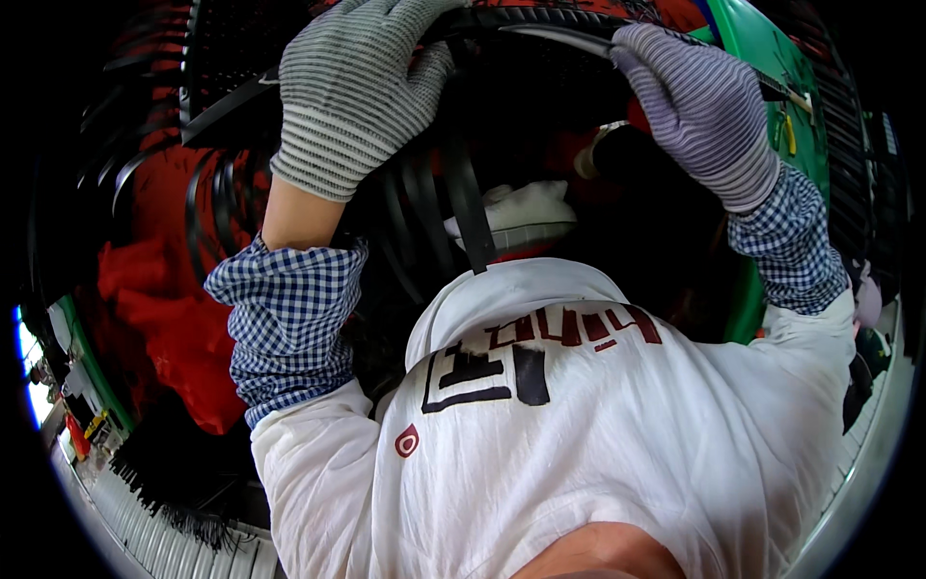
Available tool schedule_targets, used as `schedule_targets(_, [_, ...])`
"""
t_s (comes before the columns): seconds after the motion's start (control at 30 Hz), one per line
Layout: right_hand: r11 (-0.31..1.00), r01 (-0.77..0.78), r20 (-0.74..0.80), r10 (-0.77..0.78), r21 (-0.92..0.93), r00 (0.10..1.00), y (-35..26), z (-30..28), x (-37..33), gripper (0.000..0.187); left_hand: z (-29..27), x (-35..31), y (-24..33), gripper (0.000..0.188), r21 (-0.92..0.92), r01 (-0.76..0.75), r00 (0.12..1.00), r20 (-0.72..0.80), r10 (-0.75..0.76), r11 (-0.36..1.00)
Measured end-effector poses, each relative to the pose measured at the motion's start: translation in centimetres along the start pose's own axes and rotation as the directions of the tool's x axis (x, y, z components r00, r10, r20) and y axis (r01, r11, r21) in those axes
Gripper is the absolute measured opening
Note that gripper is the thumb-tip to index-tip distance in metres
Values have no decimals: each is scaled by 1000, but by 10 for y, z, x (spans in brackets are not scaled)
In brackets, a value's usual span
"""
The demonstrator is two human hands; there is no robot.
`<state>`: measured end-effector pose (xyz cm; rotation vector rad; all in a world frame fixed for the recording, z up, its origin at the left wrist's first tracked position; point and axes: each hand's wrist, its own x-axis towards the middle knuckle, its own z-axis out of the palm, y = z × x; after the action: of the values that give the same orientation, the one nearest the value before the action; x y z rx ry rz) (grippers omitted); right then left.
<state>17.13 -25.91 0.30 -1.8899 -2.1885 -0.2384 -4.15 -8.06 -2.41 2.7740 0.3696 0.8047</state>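
Observation:
My left hand [362, 96], in a grey-and-white striped knit glove, reaches to the top of the view. Its fingers stretch over a black strip-like edge with the thumb apart; the fingertips are partly cut off. My right hand [696, 111], in a similar purplish striped glove, has its fingers bent together around a flat black strip [559, 35]. The strip curves between the two hands, its pale sheen showing near the right fingers. Under and left of my left hand is a dark woven or perforated black panel [236, 58]. What lies beneath both palms is hidden.
Loose black strips [468, 207] hang down between my arms. Red cloth [174, 333] lies at left with more strips across it. At upper right stands a green surface [757, 43] with a yellow-handled tool [790, 135]. A black fringed bundle [183, 473] sits at lower left.

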Motion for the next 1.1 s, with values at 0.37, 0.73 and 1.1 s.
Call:
schedule_targets(0.37, [990, -140, -24, 140, 18, 990, -13, 17, -14, 19, -5, 4, 6, 36, -51, -5, 999, -32, 3, 999])
schedule_targets(0.73, [892, -228, -46, 267, 391, 963, -27, -7, 59, 22, -7, -1, 14, 35, 122, 153, 988, -14, -153, 981])
schedule_targets(1.1, [828, -430, 618, 132, 361, 775, 2, -4, 130, 44, 10, 0, -3, 34, -1, 47, 987, -152, -46, 999])
